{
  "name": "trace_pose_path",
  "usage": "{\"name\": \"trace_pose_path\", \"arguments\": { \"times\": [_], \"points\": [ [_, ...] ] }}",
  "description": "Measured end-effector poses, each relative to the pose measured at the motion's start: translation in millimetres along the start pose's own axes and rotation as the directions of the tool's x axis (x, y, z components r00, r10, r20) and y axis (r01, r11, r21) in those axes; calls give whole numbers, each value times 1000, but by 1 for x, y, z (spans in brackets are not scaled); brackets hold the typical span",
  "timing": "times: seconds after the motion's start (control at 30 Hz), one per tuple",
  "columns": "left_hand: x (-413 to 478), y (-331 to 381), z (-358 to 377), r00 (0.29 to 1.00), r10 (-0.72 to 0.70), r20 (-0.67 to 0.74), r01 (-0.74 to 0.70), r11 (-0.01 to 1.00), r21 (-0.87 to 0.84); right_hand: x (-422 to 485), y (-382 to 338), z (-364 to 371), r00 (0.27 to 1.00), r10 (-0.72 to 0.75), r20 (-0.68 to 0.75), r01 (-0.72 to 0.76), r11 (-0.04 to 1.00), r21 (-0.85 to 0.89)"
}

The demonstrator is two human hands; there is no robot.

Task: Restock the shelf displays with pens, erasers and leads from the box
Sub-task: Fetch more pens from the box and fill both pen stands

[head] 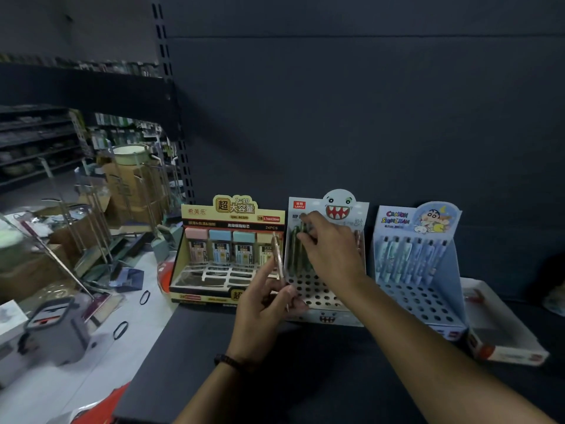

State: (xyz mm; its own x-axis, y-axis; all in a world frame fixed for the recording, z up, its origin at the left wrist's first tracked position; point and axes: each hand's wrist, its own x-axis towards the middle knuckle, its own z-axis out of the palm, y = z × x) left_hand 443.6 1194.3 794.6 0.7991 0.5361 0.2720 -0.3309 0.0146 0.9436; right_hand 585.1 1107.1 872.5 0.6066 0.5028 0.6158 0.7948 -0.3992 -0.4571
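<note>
Green pen (pixel 296 252) pinched by right hand (pixel 331 249) in the shark-face display (pixel 339 206); left hand (pixel 264 310) grips a pink pen (pixel 278 258).

The right hand (pixel 331 249) pinches green pens (pixel 297 255) standing in the monster-face display (pixel 324 296) on the shelf (pixel 275 377). The left hand (pixel 263 313) holds what looks like a pinkish pen (pixel 278 258) upright, in front of the lead display (pixel 214 270).
</note>
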Motion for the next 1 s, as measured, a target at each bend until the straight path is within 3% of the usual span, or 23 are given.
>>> {"name": "trace_pose_path", "arguments": {
  "times": [0.13, 0.37, 0.6, 0.73, 0.9, 1.0],
  "points": [
    [0, 2, 2, 998, -39, -49, 35, 996, -81, 1, 1, 1, 1000, -8, -7, 8, 1000, -22],
    [1, -2, -1, 1000, 6, -29, -7, 1000, -22, -4, 7, 8, 999, -35, 21, 36, 997, -69],
    [2, -5, -1, 1000, 7, -17, -8, 1000, -30, 2, 1, -6, 993, 54, 109, -45, 996, -83],
    [1, -4, 1, 999, 2, -42, -2, 1000, -22, -11, -8, -29, 997, 72, 5, -72, 989, 132],
    [-2, -3, 8, 999, 33, -27, -33, 999, 29, -32, -10, -36, 977, 98, 188, -155, 935, 318],
    [-2, -1, 11, 999, 31, -30, -30, 999, 45, -35, -7, -36, 981, 111, 161, -163, 920, 357]
  ]
}}
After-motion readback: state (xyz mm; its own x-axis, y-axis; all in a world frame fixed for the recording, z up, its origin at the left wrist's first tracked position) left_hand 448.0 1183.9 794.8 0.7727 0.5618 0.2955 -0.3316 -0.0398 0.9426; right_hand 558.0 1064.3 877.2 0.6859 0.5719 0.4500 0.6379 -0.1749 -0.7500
